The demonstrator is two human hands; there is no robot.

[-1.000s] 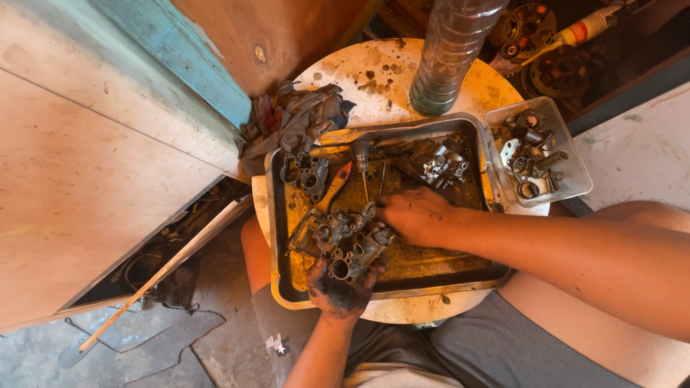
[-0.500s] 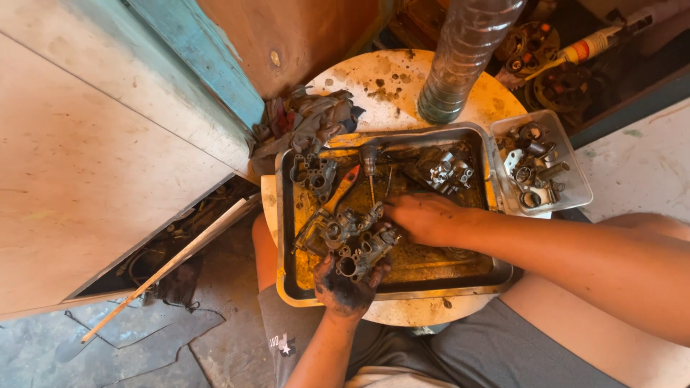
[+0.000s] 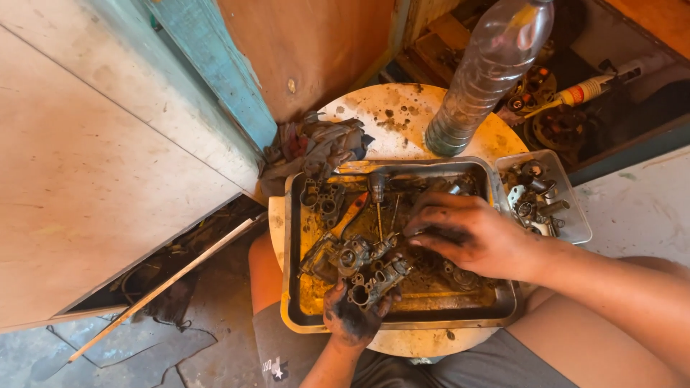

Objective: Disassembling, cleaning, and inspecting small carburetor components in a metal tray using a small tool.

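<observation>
The left hand (image 3: 352,316) pinches a greasy metal engine part (image 3: 377,276) near the front edge of the metal tray (image 3: 291,287). The right hand (image 3: 471,237) rests with its grip spread over small parts mid-tray. A bottle (image 3: 481,79) stands at the round worktop's (image 3: 374,108) back edge, and a small plastic box (image 3: 575,223) crowds the right edge.

My single head camera looks steeply down, close over the metal tray (image 3: 291,237) on the round stool (image 3: 374,108) at my knees.
</observation>
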